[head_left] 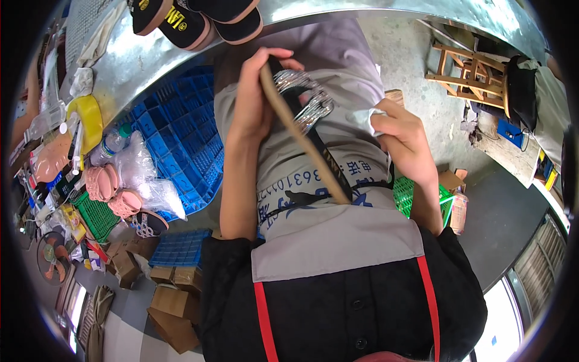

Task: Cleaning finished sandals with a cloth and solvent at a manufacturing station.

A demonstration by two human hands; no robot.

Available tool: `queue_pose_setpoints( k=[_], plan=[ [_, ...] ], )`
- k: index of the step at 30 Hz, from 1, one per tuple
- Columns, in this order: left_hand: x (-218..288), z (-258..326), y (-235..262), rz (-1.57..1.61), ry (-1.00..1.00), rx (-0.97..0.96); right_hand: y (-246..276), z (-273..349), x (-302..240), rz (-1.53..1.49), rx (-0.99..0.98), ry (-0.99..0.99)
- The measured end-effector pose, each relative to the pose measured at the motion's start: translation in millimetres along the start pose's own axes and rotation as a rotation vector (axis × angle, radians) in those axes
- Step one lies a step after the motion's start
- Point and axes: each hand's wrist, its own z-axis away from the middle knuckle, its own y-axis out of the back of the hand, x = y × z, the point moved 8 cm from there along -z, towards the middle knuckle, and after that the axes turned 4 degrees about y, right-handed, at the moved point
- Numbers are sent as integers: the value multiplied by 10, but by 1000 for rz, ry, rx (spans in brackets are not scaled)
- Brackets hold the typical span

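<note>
My left hand point(253, 96) grips a sandal point(309, 143) near one end of its sole, fingers wrapped round the edge. The sandal is tipped on its side above my lap, showing a tan sole edge, a black insole and a glittery silver strap. To its right, apart from it, my right hand point(405, 134) pinches a crumpled white cloth point(365, 119). Part of that cloth is hidden inside the fingers. A grey apron point(338, 235) with blue print covers my lap behind both hands.
Black sandals point(184, 27) stand on a shiny metal bench point(313, 13) ahead. Blue crates point(175, 127) are stacked at left, beside a bottle point(114, 145), a yellow tape roll point(90, 123) and pink sandals point(102, 183). A green crate point(416, 196) sits at right, a wooden stool point(470, 75) farther off.
</note>
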Motion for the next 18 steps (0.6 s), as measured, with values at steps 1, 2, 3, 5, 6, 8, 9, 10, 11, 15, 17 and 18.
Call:
queue_pose_setpoints(
  k=[1,2,3,5,6,8,9,10,11,15,17,18],
  plan=[
    [22,87,-89,205,-25,-193,-51,10,-26,-61,-53,12],
    [73,224,-170,430,-67,-238,-62,17,-98,-54,-80,92],
    [117,333,-248,654,-107,-291,-59,44,-105,-45,-74,117],
    [151,479,-302,632,-168,-359,-117,117,14,-294,-93,5],
    [181,549,-324,663,-209,-404,-147,138,6,-290,-93,36],
    [259,733,-373,673,-271,-460,-202,190,-58,-389,-67,96],
    [349,861,-406,747,-329,-529,-215,227,-106,-392,-66,126],
    [433,993,-454,820,-384,-603,-210,266,-137,-365,-71,139],
    [489,1113,-477,771,-426,-600,-243,253,-171,-339,-75,161],
    [584,1496,-636,474,-519,-456,-456,430,-175,-532,-39,50],
    [597,1568,-741,407,-524,-468,-527,474,-190,-558,-51,56],
    [599,1604,-805,377,-508,-386,-542,517,-176,-576,-53,35]
  ],
)
